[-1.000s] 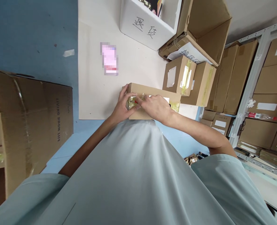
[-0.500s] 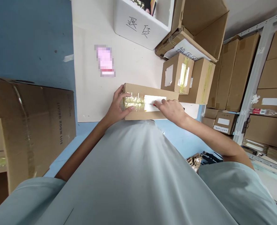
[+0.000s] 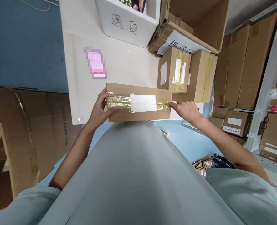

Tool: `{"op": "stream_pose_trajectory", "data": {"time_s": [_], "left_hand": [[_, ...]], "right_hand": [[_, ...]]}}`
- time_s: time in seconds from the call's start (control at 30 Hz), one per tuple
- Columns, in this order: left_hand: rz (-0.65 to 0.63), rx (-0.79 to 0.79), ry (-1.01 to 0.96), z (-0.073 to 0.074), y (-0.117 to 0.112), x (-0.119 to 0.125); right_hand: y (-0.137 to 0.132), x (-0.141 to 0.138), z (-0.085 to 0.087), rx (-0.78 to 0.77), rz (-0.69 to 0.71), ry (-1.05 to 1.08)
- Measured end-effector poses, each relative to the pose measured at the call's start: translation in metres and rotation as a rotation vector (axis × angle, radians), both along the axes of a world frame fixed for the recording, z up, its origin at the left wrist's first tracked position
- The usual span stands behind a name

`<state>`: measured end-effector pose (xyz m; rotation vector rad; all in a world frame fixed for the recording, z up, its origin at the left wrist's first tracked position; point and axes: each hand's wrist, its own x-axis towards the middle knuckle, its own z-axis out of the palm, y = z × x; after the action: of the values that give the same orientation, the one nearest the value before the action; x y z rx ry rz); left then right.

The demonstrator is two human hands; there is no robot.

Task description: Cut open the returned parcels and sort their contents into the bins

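A long taped cardboard box (image 3: 140, 116) with a white label lies at the near edge of the pale table (image 3: 119, 62). My left hand (image 3: 100, 107) grips the box's left end, thumb on the yellowish tape. My right hand (image 3: 186, 111) is at the box's right end, closed on a small red-tipped tool (image 3: 170, 105) that touches the tape seam there. My grey shirt hides the table edge below the box.
A white foam bin (image 3: 126, 22) with handwritten characters stands at the table's back. Beside it are an open carton (image 3: 194, 18) and two small taped boxes (image 3: 187, 73). A big cardboard carton (image 3: 32, 131) is at my left. Shelves of cartons (image 3: 253, 78) fill the right.
My right hand has drawn the red-tipped tool along the tape from the box's left end to its right end. My left hand has stayed on the left end.
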<state>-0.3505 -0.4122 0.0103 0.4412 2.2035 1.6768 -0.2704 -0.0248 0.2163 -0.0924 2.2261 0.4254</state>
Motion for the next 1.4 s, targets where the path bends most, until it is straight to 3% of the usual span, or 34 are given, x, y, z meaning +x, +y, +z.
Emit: {"op": "stream_pose_trajectory", "data": {"time_s": [0.1, 0.27, 0.4, 0.7, 1.0, 1.17, 1.27, 1.4], "left_hand": [[0.059, 0.005, -0.112, 0.012, 0.007, 0.003], [0.206, -0.104, -0.032, 0.03, 0.037, 0.014], [0.247, -0.162, -0.015, 0.036, 0.056, 0.024], [0.326, -0.298, -0.023, 0.044, 0.067, 0.028], [0.413, -0.479, 0.046, 0.043, 0.077, 0.039], [0.396, -0.477, 0.129, 0.04, 0.073, 0.04], [0.401, -0.486, 0.15, 0.039, 0.069, 0.04], [0.435, -0.495, 0.149, 0.038, 0.059, 0.036]], "right_hand": [[0.016, 0.004, -0.008, -0.067, 0.027, 0.016], [0.04, 0.008, -0.015, -0.137, 0.047, 0.011], [0.058, 0.011, -0.014, -0.171, 0.056, -0.036], [0.099, 0.014, -0.017, -0.281, 0.055, -0.08], [0.13, 0.024, -0.065, -0.478, 0.133, 0.023], [0.132, 0.038, -0.081, -0.525, 0.16, 0.087], [0.126, 0.045, -0.093, -0.574, 0.085, 0.157], [0.105, 0.056, -0.121, -0.734, -0.087, 0.262]]}}
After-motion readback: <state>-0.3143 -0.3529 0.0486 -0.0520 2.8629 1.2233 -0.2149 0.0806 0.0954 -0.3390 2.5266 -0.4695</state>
